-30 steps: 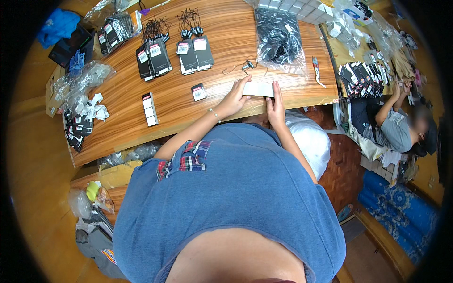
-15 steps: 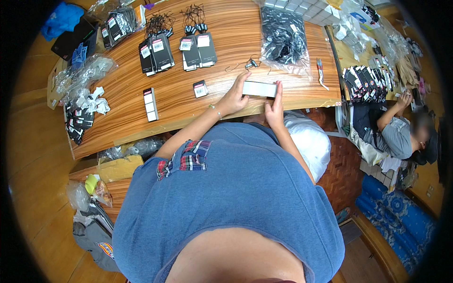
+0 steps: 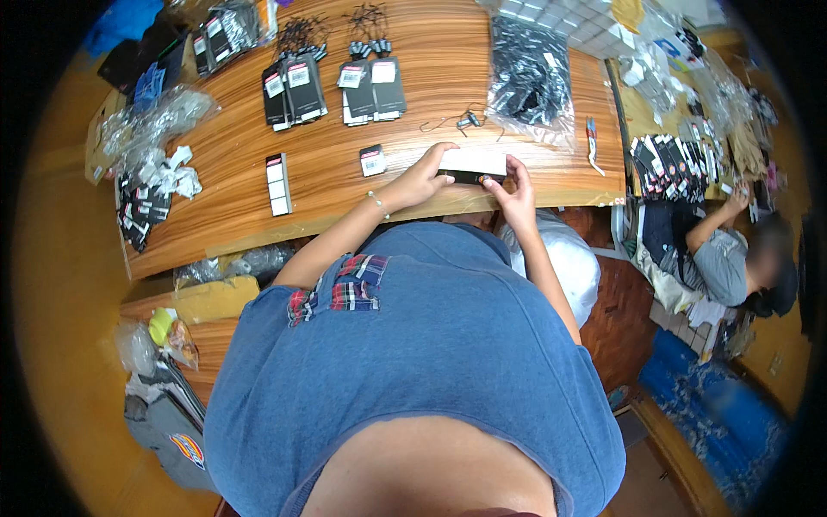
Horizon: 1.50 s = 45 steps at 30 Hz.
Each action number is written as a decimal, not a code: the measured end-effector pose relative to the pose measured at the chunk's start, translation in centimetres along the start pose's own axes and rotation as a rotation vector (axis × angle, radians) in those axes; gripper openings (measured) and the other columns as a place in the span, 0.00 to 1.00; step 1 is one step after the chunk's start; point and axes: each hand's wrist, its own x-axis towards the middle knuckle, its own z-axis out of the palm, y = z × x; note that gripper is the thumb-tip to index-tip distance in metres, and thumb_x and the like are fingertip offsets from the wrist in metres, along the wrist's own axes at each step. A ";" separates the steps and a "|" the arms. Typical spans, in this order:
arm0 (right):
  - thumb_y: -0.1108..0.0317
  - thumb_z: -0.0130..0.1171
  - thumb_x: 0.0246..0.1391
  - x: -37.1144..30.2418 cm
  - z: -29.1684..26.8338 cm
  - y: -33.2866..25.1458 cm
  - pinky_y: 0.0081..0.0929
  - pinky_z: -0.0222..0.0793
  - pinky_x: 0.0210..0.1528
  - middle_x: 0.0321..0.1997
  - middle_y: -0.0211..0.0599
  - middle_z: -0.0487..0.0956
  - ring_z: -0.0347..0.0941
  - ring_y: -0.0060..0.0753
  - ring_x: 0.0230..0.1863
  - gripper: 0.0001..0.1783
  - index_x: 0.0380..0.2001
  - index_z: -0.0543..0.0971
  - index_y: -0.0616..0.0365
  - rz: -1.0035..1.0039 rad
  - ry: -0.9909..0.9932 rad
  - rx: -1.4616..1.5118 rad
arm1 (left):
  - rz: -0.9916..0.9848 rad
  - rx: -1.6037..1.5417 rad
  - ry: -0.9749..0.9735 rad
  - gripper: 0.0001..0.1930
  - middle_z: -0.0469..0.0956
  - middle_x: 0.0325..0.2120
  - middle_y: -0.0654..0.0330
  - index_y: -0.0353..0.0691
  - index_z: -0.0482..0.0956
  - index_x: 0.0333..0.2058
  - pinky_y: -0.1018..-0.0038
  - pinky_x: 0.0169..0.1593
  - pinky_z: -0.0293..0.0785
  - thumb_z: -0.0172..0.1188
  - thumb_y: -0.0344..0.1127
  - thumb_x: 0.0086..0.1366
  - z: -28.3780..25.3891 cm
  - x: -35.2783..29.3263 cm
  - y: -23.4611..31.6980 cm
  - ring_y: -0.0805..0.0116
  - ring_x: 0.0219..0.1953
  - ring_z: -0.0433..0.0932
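Note:
Both my hands hold a stack of hang tags (image 3: 476, 162), white on top with a black side, just above the table's front edge. My left hand (image 3: 419, 183) grips its left end, fingers behind and thumb in front. My right hand (image 3: 518, 200) is closed at the right end, its thumb on the black side near a small orange spot. Beyond the stack lie a few black strings with small dark toggles (image 3: 469, 121). Left of my left hand sit a small pile of white-labelled tags (image 3: 372, 161) and a narrow strip of white labels (image 3: 278, 184).
Farther back are black tags with strings (image 3: 293, 90), more such tags (image 3: 373, 90) and a clear bag of black strings (image 3: 529, 77). Snips (image 3: 593, 146) lie at the right. A person (image 3: 724, 254) sits at another table (image 3: 633, 95). Crumpled plastic (image 3: 168, 121) lies left.
The stack has tipped in my hands, so its black side now faces me below the white top. My right thumb has moved inward onto that side. The view has shifted slightly.

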 end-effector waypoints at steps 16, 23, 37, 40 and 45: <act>0.63 0.66 0.34 11.7 25.3 -10.1 0.22 0.64 0.36 0.31 0.40 0.76 0.71 0.29 0.33 0.23 0.34 0.74 0.66 -0.054 -1.143 -0.495 | -0.198 -0.108 1.115 0.35 0.59 0.53 0.51 0.42 0.51 0.58 0.65 0.53 0.56 0.59 0.35 0.54 -12.5 -22.2 -4.1 0.61 0.52 0.60; 0.63 0.64 0.35 13.3 26.7 -9.4 0.26 0.66 0.41 0.35 0.45 0.76 0.72 0.37 0.38 0.25 0.37 0.74 0.68 -0.167 -1.187 -0.631 | -0.182 -0.089 1.042 0.37 0.61 0.51 0.53 0.42 0.49 0.58 0.66 0.53 0.57 0.60 0.34 0.53 -12.3 -23.1 -3.8 0.63 0.51 0.62; 0.68 0.63 0.39 7.3 17.3 -8.5 0.34 0.67 0.42 0.35 0.44 0.73 0.70 0.43 0.39 0.16 0.35 0.76 0.59 -0.163 -0.606 -0.648 | -0.070 0.772 0.378 0.35 0.66 0.49 0.57 0.41 0.67 0.50 0.63 0.57 0.54 0.63 0.52 0.45 -18.3 -13.0 -2.9 0.58 0.53 0.60; 0.67 0.64 0.37 6.3 17.6 -7.6 0.34 0.66 0.45 0.37 0.42 0.72 0.68 0.45 0.43 0.20 0.37 0.75 0.58 -0.311 -0.523 -0.740 | -0.178 0.734 0.173 0.38 0.64 0.52 0.51 0.40 0.63 0.53 0.61 0.59 0.52 0.62 0.54 0.46 -18.8 -11.6 -3.6 0.56 0.57 0.58; 0.67 0.64 0.36 5.3 17.6 -6.3 0.34 0.64 0.47 0.39 0.42 0.71 0.65 0.44 0.46 0.20 0.38 0.75 0.58 -0.313 -0.514 -0.774 | -0.245 0.502 0.068 0.35 0.62 0.52 0.46 0.34 0.60 0.53 0.67 0.58 0.57 0.60 0.48 0.51 -17.5 -12.1 -3.5 0.53 0.55 0.61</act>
